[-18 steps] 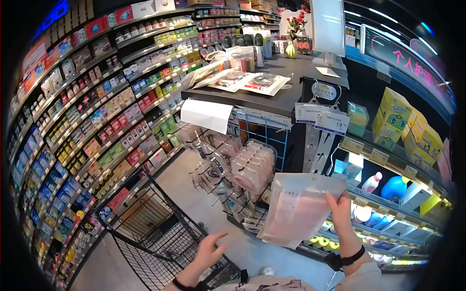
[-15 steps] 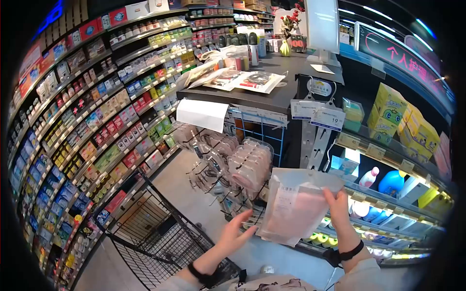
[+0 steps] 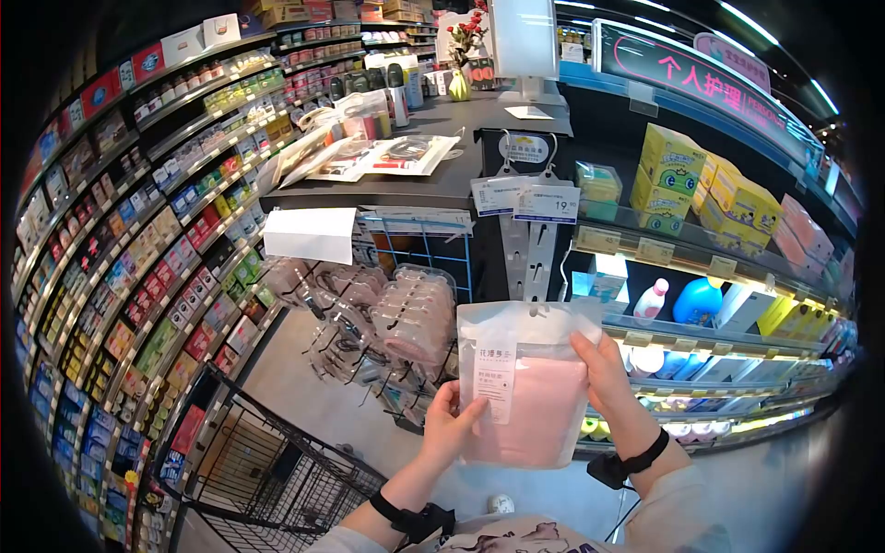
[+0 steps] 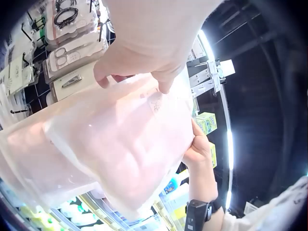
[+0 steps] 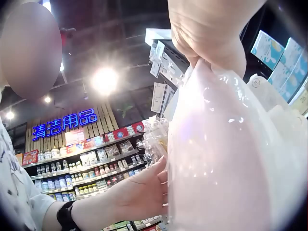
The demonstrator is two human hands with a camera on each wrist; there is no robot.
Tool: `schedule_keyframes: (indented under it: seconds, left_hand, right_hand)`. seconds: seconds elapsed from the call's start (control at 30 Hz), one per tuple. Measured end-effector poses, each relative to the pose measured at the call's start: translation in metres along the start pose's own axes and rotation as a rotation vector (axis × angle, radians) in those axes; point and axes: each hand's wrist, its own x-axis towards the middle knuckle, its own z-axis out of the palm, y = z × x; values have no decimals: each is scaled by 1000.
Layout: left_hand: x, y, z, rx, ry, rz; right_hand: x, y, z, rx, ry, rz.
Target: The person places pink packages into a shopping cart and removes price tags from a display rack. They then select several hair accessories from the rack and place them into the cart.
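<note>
A flat see-through pouch (image 3: 544, 405) with pink folded contents and a white printed label (image 3: 494, 373) is held upright before the body in the head view. My right hand (image 3: 604, 373) pinches its upper right edge, thumb on the front. At the lower left edge my left hand (image 3: 452, 426) grips it, its thumb by the label and its other fingers partly hidden behind. Seen from the left wrist, the pouch (image 4: 130, 139) overlaps another pinkish clear layer (image 4: 48, 163) beside it. The right wrist view shows the pouch (image 5: 216, 159) close up, hanging below the hand.
Clear packs (image 3: 410, 313) hang on a hook rack just behind the pouch. A black shopping cart (image 3: 267, 461) stands at lower left. Lit shelves (image 3: 719, 336) with bottles and yellow boxes (image 3: 666, 175) run along the right. Above the rack is a dark counter (image 3: 406, 184) bearing flat packets.
My left hand has come up from beside the cart and taken hold of the pouch's left edge. The pouch has turned to face me more squarely, and the view has swung right.
</note>
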Motion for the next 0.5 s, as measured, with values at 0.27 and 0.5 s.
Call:
schedule_keyframes:
  seconds: [0.27,0.5]
  left_hand:
    - [-5,-2,-12,-223,-120,-23]
    - [1,-4,-14,-209,-117,55]
  right_hand:
    - [4,-29,-11,-193,-126,-50]
    - [16,-75,34,-967,-162,-280]
